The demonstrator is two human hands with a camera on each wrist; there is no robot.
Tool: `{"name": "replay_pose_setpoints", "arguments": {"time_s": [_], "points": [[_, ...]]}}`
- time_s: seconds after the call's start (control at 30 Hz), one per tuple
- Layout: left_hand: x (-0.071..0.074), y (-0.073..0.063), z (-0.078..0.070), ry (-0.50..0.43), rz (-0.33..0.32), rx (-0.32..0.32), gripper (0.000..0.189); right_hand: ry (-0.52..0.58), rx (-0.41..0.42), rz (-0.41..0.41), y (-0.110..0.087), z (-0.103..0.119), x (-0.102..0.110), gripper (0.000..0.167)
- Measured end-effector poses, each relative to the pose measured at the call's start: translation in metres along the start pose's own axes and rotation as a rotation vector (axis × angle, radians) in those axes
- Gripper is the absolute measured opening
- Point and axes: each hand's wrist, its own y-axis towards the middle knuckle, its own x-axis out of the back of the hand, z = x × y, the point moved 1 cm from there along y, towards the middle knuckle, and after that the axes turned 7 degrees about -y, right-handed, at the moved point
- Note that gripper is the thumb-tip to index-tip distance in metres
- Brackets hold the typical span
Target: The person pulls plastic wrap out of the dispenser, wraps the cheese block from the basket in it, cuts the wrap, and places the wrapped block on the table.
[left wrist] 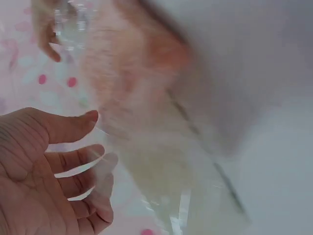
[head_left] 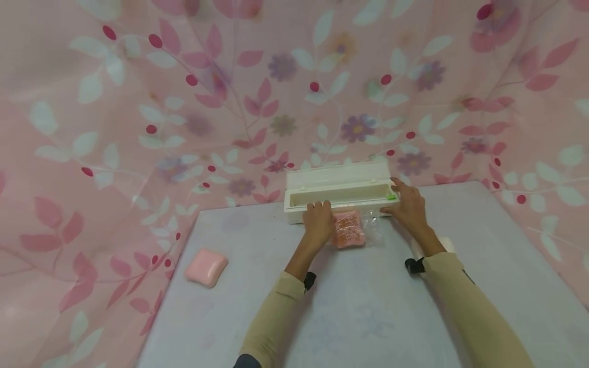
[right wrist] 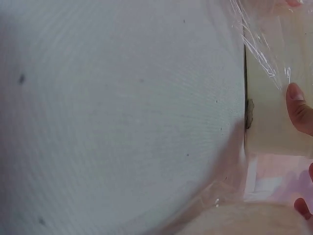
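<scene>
In the head view, a long white box (head_left: 296,216) is set at the back of the white table (head_left: 359,327), close to the pink flowery cloth (head_left: 248,102). Its lid (head_left: 338,175) is tipped up at the back, and a small green bit (head_left: 391,197) is seen at its right end. The front edge of the box is touched by the bent fingers of the left hand (head_left: 319,224). The right end is grasped by the right hand (head_left: 409,206), with the thumb put at the front. A pink pack (head_left: 348,230) in clear wrap is set just in front of the box, between the hands. A pink pillow-shaped thing (head_left: 206,267) is placed far off to the left. A white thing (head_left: 447,244) is partly hidden by the right wrist.

In the left wrist view, the thumb and fingers of the left hand are curved, with a gap left between them. Clear wrap is seen by the fingertips, but whether anything is gripped cannot be told. The pink pack is blurred.

In the right wrist view, the right thumb (right wrist: 299,108) is pressed on the box, and clear wrap is seen beside it.
</scene>
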Motion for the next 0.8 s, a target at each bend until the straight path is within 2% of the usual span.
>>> {"name": "replay_pose_setpoints", "arguments": {"time_s": [0.07, 0.17, 0.23, 0.33, 0.43, 0.53, 0.8], "points": [[0.005, 0.009, -0.017, 0.055, -0.001, -0.047, 0.022, 0.01, -0.009, 0.011, 0.0, 0.0, -0.001, 0.103], [0.003, 0.026, -0.042, 0.045, 0.036, -0.131, 0.029, 0.01, -0.007, 0.013, 0.0, 0.001, -0.001, 0.103], [-0.004, 0.039, -0.057, 0.017, 0.074, -0.183, 0.036, 0.006, 0.003, 0.001, -0.001, 0.0, -0.001, 0.104], [-0.021, 0.057, -0.073, -0.045, 0.126, -0.229, 0.041, -0.011, 0.021, -0.023, -0.003, -0.001, 0.001, 0.105], [-0.034, 0.071, -0.083, -0.117, 0.151, -0.221, 0.04, -0.032, 0.04, -0.04, -0.004, 0.0, 0.002, 0.107], [-0.044, 0.081, -0.091, -0.18, 0.136, -0.204, 0.035, -0.047, 0.053, -0.048, -0.004, 0.0, 0.004, 0.109], [-0.059, 0.091, -0.102, -0.255, 0.118, -0.166, 0.017, -0.029, 0.056, -0.049, -0.003, -0.001, 0.003, 0.113]]}}
